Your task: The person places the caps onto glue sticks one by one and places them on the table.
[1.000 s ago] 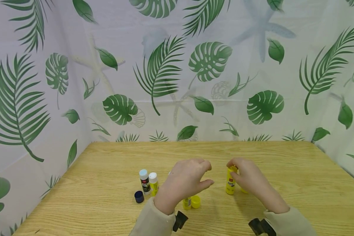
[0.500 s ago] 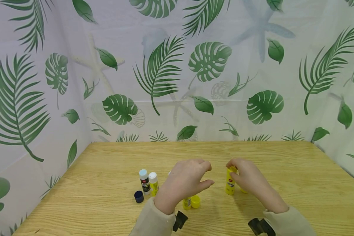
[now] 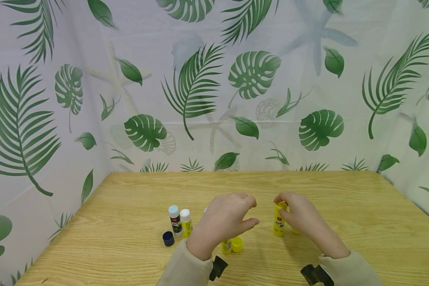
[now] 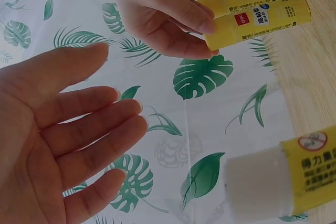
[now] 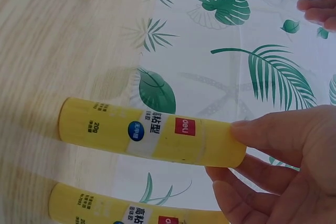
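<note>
My right hand point(image 3: 300, 210) pinches the top end of a yellow glue stick point(image 3: 279, 224) between thumb and fingers. That glue stick stands upright on the table, and its red and blue label shows large in the right wrist view. Right beside it is a second yellow glue stick point(image 5: 121, 208), mostly covered by the hand in the head view. My left hand point(image 3: 223, 218) hovers with relaxed, spread fingers, holding nothing. Below it, partly hidden, are a yellow glue stick point(image 3: 227, 247) and a yellow cap point(image 3: 237, 244). A white-capped yellow glue stick point(image 4: 310, 174) stands near the left fingers.
Left of the left hand stand a black-labelled glue stick point(image 3: 176, 223) with a pale cap and a white-capped yellow one point(image 3: 186, 227). A dark blue cap point(image 3: 168, 238) lies in front of them. Leaf-printed cloth point(image 3: 214, 119) rises behind the wooden table point(image 3: 111, 230).
</note>
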### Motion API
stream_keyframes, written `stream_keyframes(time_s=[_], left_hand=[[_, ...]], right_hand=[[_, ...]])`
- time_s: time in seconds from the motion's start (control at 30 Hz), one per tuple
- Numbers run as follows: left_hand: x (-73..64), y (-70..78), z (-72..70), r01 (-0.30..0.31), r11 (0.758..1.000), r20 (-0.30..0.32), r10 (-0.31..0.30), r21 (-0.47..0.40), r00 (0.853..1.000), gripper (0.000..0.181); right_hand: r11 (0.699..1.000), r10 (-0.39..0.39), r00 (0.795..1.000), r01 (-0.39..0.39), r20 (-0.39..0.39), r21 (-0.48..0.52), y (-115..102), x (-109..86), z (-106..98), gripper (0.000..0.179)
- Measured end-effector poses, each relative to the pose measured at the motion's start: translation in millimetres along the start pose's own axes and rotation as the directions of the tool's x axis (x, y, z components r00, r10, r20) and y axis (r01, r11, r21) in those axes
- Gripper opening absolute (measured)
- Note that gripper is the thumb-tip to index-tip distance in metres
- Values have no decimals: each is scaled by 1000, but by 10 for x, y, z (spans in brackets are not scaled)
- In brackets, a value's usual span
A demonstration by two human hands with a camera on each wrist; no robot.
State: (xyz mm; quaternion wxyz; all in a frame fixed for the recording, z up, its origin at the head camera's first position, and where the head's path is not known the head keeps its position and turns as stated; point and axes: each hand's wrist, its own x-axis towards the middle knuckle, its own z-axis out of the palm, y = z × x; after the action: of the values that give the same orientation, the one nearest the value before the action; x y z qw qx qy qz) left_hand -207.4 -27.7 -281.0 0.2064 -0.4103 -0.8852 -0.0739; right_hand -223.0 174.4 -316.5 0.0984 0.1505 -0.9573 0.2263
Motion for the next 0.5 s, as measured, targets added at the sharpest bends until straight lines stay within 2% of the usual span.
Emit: stream_keyframes(time_s=[0.5], left_hand=[[0, -6, -4, 3, 1000, 11, -3, -1, 1000, 26]], right_hand=[[1000, 1, 1000, -1, -3, 7, -2, -10, -31, 20]])
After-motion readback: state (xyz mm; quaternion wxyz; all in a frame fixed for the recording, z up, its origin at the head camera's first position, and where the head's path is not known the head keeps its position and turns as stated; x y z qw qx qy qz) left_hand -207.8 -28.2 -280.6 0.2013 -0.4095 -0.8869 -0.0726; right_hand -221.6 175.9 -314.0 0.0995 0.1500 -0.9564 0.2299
